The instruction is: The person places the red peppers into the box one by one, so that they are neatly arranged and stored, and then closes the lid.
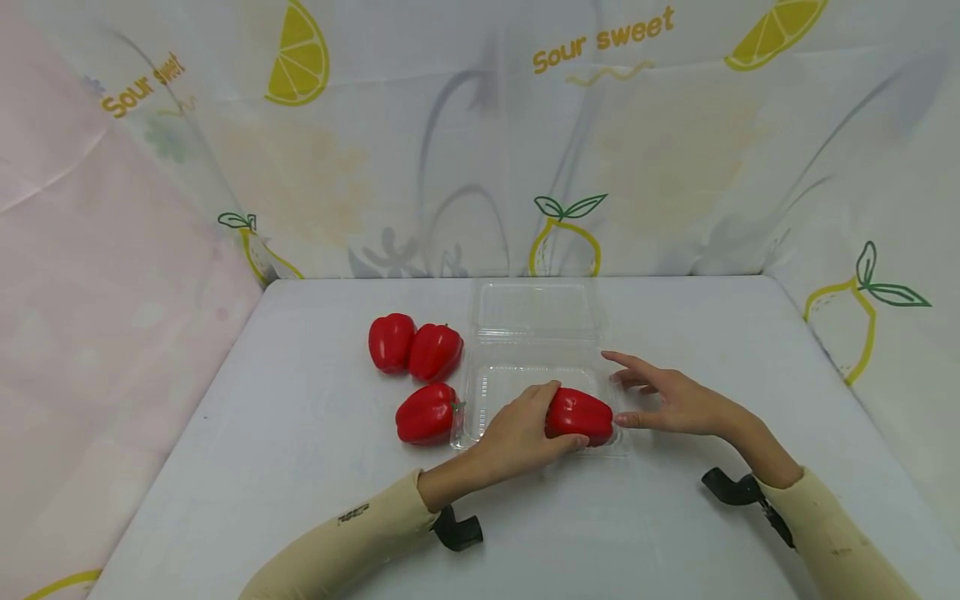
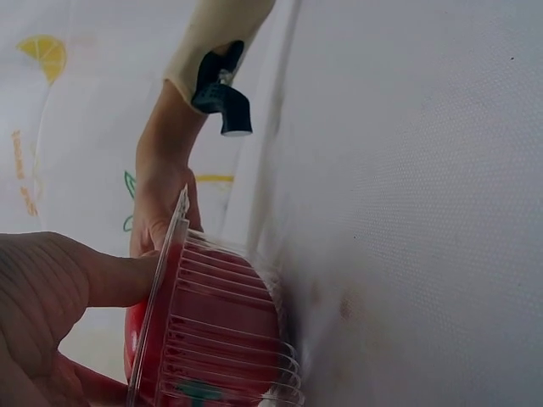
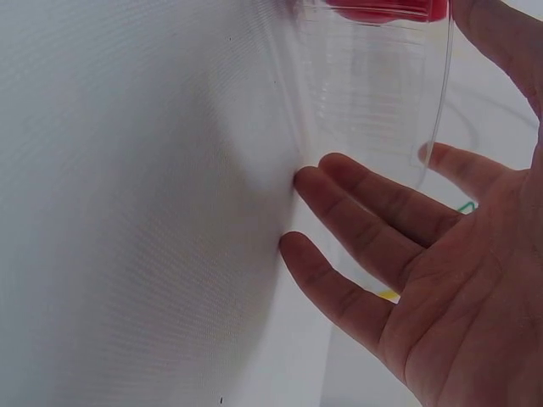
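Note:
A red bell pepper (image 1: 581, 417) lies in the front right part of a clear plastic clamshell container (image 1: 491, 396), whose lid (image 1: 536, 308) is folded back flat behind it. My left hand (image 1: 517, 433) grips the pepper from its left side, thumb in front and fingers behind. In the left wrist view the thumb overlaps the container's rim (image 2: 161, 288), and red shows through the ribbed wall. Beside the container's right edge is my right hand (image 1: 675, 402), holding nothing. Its fingers (image 3: 356, 229) are spread and relaxed, with the thumb close to the rim in the right wrist view.
Left of the container, three more red bell peppers lie on the white table: two side by side at the back (image 1: 392, 342) (image 1: 436, 352) and one nearer (image 1: 427, 414). Dark wrist mounts (image 1: 457, 529) hang under both sleeves. A lemon-printed cloth (image 1: 480, 150) stands behind the table.

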The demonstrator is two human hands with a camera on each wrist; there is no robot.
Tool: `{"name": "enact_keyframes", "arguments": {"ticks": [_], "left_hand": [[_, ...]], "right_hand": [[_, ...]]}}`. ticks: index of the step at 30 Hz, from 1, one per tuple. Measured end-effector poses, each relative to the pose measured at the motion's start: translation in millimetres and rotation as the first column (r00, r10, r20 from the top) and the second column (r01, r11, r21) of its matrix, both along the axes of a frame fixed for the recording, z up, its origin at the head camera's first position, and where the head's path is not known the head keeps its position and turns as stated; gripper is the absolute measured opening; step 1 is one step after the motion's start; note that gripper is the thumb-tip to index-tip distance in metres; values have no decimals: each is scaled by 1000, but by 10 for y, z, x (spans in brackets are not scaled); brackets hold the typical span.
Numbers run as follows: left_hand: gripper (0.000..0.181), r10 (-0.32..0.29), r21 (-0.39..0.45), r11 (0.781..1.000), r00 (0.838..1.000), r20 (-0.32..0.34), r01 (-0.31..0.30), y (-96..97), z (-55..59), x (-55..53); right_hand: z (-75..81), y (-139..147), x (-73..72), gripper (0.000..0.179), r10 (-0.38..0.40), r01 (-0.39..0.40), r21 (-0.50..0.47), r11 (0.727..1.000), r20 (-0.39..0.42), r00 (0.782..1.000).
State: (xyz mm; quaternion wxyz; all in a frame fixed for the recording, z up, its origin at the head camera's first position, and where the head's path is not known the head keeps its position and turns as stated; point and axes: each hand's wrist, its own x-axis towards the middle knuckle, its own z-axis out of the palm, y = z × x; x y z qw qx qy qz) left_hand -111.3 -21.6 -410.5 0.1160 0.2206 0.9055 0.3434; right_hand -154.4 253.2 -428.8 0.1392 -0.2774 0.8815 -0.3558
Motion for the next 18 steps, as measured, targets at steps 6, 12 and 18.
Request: {"name": "enact_keyframes", "arguments": {"ticks": [6, 12, 18], "left_hand": [[80, -12, -10, 1000, 1000, 24, 12, -14, 13, -11], [83, -23, -11, 1000, 999, 24, 24, -43, 28, -11], [85, -6, -16, 1000, 1000, 8, 6, -134, 73, 16]], "right_hand": [[8, -8, 6, 86, -2, 2, 3, 1000, 0, 1000], [16, -16, 11, 86, -4, 4, 9, 1000, -7, 1000], [18, -16, 8, 86, -3, 3, 12, 1000, -7, 1000]]}}
